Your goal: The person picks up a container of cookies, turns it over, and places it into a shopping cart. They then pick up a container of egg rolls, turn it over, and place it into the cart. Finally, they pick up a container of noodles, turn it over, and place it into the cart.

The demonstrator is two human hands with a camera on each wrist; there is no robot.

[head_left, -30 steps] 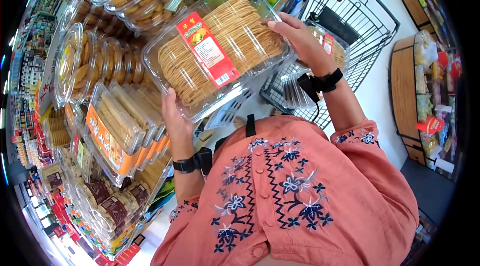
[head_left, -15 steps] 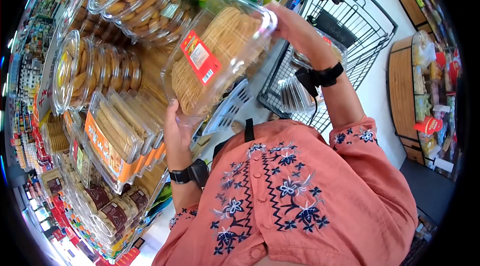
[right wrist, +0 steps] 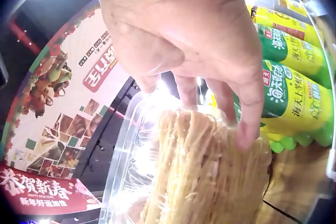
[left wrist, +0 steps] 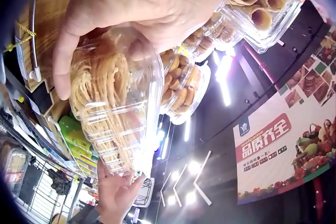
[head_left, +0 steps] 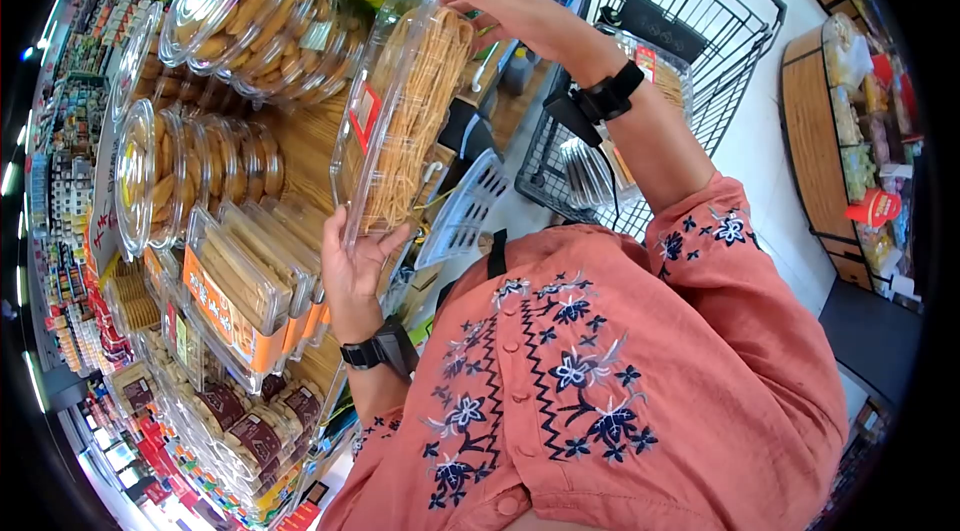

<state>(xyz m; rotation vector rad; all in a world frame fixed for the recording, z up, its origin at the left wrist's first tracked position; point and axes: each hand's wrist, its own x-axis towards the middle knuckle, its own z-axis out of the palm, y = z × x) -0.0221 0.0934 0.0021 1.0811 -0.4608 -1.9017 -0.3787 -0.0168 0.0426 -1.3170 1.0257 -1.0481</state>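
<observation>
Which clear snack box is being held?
The clear plastic box of thin wafers with a red label, between left hand and right hand; others sit shelved.

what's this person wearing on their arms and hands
The left hand and right hand are bare. The left wrist strap is black with a small black device; the right wrist strap is black too, with a cable hanging from it. The coral pink sleeves carry dark blue and white embroidered flowers.

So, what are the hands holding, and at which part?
Both hands hold one clear plastic box of thin biscuits: the left hand grips its lower end, the right hand its upper end.
</observation>
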